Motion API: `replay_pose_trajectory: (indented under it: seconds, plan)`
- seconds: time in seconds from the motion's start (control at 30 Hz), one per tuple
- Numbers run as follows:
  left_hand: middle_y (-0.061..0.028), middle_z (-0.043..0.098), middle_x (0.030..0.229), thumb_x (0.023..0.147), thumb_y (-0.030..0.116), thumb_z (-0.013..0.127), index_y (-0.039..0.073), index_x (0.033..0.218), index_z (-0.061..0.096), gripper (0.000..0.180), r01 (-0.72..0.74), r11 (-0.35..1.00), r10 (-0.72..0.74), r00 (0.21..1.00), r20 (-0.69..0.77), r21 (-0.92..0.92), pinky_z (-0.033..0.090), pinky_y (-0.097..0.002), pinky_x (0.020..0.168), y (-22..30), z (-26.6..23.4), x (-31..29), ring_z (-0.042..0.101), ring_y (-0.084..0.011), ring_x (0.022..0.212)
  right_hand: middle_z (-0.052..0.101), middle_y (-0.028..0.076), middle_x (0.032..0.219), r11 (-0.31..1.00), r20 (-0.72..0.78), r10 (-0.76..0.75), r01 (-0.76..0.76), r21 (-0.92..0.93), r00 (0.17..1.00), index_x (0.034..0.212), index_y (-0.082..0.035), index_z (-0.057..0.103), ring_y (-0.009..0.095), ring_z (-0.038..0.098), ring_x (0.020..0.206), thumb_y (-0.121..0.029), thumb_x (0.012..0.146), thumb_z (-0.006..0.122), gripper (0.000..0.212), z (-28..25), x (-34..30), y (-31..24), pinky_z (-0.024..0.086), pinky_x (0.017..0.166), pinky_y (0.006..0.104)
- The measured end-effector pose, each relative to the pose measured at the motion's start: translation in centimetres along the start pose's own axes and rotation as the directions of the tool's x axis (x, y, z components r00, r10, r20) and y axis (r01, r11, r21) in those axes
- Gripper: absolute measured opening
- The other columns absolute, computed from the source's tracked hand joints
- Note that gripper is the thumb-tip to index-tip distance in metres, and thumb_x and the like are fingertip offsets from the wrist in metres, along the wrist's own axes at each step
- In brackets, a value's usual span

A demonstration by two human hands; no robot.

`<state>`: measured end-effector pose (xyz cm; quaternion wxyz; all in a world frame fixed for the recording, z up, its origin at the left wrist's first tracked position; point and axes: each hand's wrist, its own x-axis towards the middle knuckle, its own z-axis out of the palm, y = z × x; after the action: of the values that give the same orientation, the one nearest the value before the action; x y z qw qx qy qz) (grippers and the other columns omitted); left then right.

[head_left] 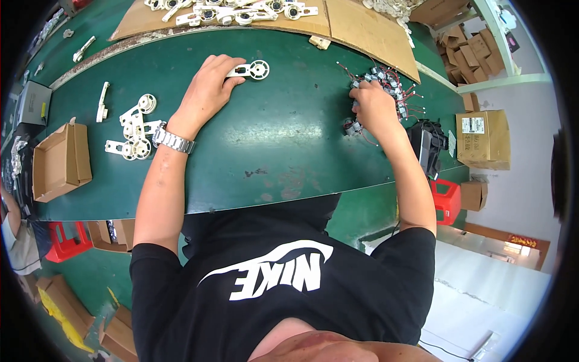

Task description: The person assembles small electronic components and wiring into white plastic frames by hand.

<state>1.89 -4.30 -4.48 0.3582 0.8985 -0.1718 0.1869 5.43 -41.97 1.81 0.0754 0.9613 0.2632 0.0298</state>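
My left hand (208, 87) is closed on the flat end of a white plastic part with a spoked round ring (259, 70), resting on or just over the green table. At the right, my right hand (375, 105) reaches into a pile of small grey motors with red and black wires (386, 75). Its fingers are bent down among the motors, and whether one is gripped is hidden. Left of my left forearm lie several similar white plastic parts (137, 149), with a single narrow white part (103, 102) farther left.
A heap of white parts (226, 12) covers a cardboard sheet (307, 24) at the far side. An open cardboard box (63, 163) stands at the left edge. Right of the motors are a black device (429, 148) and a closed carton (482, 140). Red stools (446, 202) stand below table height.
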Motion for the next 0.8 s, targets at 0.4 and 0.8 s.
replay_pose_trajectory:
  seconds: [0.4, 0.8]
  plan:
    - [-0.0090, 0.067, 0.104, 0.093, 0.013, 0.077, 0.005, 0.124, 0.069, 0.033, 0.022, 0.998, -0.022, 1.000, -0.006, -0.051, 0.053, -0.0383, 0.082, 0.0, -0.2, -0.3, 0.060, -0.0288, 0.097, 0.073, 0.018, 0.092, 0.806, -0.046, 0.205, -0.142, 0.574, 0.978, 0.109, 0.004, 0.074, 0.030, 0.069, 0.083, -0.012, 0.097, 0.064, 0.023, -3.0, 0.5, 0.7, 0.055, 0.077, 0.0408]
    - [-0.0071, 0.069, 0.105, 0.089, 0.012, 0.081, 0.006, 0.117, 0.071, 0.031, 0.001, 1.000, -0.001, 1.000, 0.011, -0.016, 0.054, -0.0379, 0.078, 0.0, 0.2, 0.2, 0.062, -0.0271, 0.098, 0.072, 0.008, 0.101, -0.103, 0.014, -0.075, -0.022, 0.994, 0.997, 0.119, 0.003, 0.070, 0.015, 0.070, 0.089, -0.014, 0.102, 0.072, 0.024, 0.8, 8.4, -7.3, 0.059, 0.079, 0.0297]
